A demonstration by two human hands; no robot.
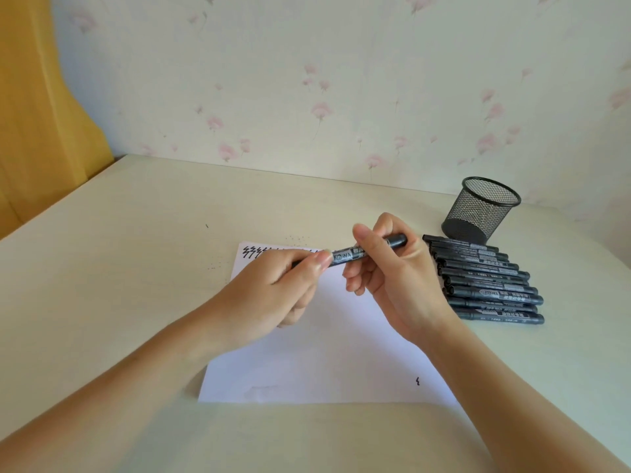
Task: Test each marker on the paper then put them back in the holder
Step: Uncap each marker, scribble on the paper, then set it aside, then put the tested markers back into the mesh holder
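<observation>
Together both hands grip one black marker (355, 256) above the white paper (327, 349): the left hand (283, 285) pinches its left end, the right hand (392, 264) curls round its barrel. Just right of the right hand lies a row of markers (488, 279) on the tabletop (119, 268), the mesh holder (479, 209) beyond them

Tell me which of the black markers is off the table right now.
The marker gripped by both the left hand and right hand above the paper; the others lie in a row beside the holder.
</observation>
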